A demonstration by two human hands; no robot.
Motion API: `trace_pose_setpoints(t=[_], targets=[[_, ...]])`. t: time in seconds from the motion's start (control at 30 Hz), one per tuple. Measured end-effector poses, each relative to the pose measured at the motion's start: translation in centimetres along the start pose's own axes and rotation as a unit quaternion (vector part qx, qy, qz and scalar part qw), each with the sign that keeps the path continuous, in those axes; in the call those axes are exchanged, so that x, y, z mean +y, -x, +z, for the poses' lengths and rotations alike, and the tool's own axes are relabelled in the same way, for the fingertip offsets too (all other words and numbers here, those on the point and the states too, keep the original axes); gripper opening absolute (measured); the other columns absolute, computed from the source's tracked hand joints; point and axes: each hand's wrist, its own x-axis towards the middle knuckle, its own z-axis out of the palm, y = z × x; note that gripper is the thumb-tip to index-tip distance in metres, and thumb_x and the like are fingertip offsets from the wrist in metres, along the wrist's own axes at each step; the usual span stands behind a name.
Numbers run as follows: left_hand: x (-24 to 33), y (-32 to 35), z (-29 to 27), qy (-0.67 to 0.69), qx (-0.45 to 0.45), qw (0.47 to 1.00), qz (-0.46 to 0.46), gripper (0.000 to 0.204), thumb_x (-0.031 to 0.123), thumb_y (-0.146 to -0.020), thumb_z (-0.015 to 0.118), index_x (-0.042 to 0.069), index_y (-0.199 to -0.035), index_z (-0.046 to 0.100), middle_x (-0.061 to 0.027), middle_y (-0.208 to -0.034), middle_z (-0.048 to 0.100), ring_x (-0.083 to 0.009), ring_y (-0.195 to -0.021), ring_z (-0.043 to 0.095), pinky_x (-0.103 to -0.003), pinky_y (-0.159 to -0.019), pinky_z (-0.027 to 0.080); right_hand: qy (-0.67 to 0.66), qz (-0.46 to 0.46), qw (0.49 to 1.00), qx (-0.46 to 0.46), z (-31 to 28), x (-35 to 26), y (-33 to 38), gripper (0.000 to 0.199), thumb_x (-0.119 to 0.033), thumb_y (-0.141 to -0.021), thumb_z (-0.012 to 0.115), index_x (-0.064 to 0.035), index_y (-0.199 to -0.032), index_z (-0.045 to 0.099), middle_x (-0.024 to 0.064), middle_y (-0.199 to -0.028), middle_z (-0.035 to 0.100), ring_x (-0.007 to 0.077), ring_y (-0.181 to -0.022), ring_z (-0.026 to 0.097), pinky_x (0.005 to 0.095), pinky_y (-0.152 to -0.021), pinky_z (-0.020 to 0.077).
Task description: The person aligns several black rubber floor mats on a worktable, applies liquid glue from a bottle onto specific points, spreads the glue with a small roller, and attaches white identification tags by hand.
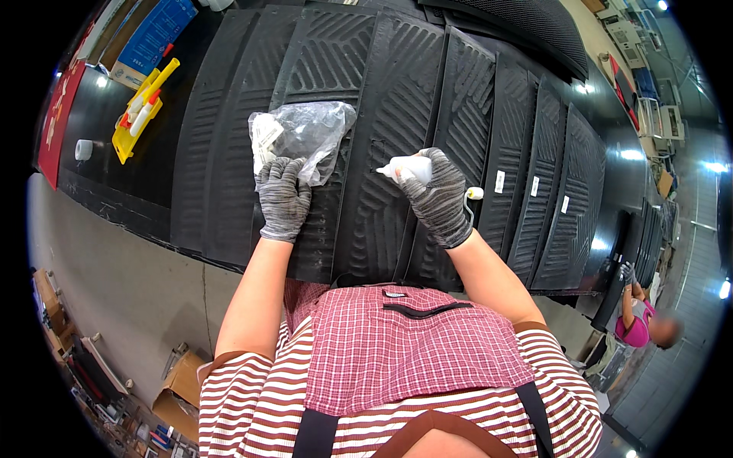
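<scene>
My right hand (438, 200), in a grey knit glove, is closed round a white squeeze bottle (412, 169), its narrow nozzle pointing left. A small roller (474, 193) with a bent wire handle shows at the outer side of that hand; whether the hand also grips it I cannot tell. At the left, a clear plastic bag (317, 137) with white pieces inside lies on the black ribbed panels (397, 99). My left hand (284, 200), gloved alike, has its fingers bent over the bag's near edge. White labels (499, 182) mark several panels on the right.
A yellow tray (128, 141) holding white bottles with red caps sits at the far left, near a white roll (83, 149). Behind it stands a blue box (156, 37). Black textured mats (527, 27) lie at the back. A co-worker (637, 324) stands off right.
</scene>
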Motion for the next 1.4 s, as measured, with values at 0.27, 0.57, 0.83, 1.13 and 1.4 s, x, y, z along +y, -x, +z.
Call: trace_pose_setpoints(t=[0.27,0.57,0.83,1.13,1.4], targets=[[0.1,-0.1,-0.1,0.002,0.006,1.0,0.007,0.036,0.011,-0.07,0.063,0.007,-0.105,0.065,-0.0123,-0.102,0.062,-0.0337,-0.101,0.056,-0.046,-0.095,0.04,0.05,-0.05,0.997,0.025,0.7,0.6,-2.3,0.034,-0.022,-0.078,0.074,0.0018,-0.098,0.059,0.0192,-0.082,0.064,0.0328,-0.072,0.066,0.0393,-0.066,0.0535],[0.1,0.0,0.0,0.004,0.008,1.0,-0.001,0.035,0.011,-0.07,0.063,0.009,-0.105,0.065,-0.0113,-0.102,0.061,-0.033,-0.1,0.056,-0.046,-0.094,0.04,0.015,-0.024,0.999,-0.027,0.2,1.5,-0.4,0.036,-0.025,-0.079,0.073,0.0014,-0.1,0.059,0.0187,-0.081,0.064,0.0328,-0.074,0.066,0.0403,-0.067,0.0532],[0.1,0.0,0.0,-0.009,0.012,1.0,0.003,0.036,0.01,-0.069,0.064,0.008,-0.105,0.066,-0.0114,-0.101,0.061,-0.0328,-0.1,0.056,-0.046,-0.094,0.04,0.034,-0.046,0.998,-0.002,0.0,1.0,-3.2,0.036,-0.024,-0.078,0.073,0.0016,-0.099,0.059,0.0193,-0.08,0.064,0.0334,-0.072,0.066,0.0399,-0.066,0.0531],[0.2,-0.2,-0.2,0.011,0.011,1.0,0.006,0.035,0.01,-0.07,0.063,0.007,-0.104,0.065,-0.0122,-0.101,0.061,-0.0336,-0.101,0.056,-0.046,-0.095,0.04,0.04,-0.061,0.997,0.025,1.0,1.1,-3.7,0.034,-0.024,-0.079,0.073,0.0015,-0.096,0.06,0.0198,-0.08,0.064,0.0339,-0.072,0.065,0.0405,-0.066,0.0527],[0.1,0.0,0.0,0.0,0.01,1.0,0.002,0.035,0.011,-0.07,0.064,0.007,-0.105,0.065,-0.0126,-0.102,0.061,-0.0335,-0.101,0.056,-0.046,-0.095,0.04,-0.19,0.195,0.962,-0.037,-1.9,0.5,0.8,0.043,-0.035,-0.083,0.074,-0.0025,-0.105,0.057,0.0069,-0.081,0.064,0.0105,-0.063,0.059,0.0245,-0.057,0.0496]])
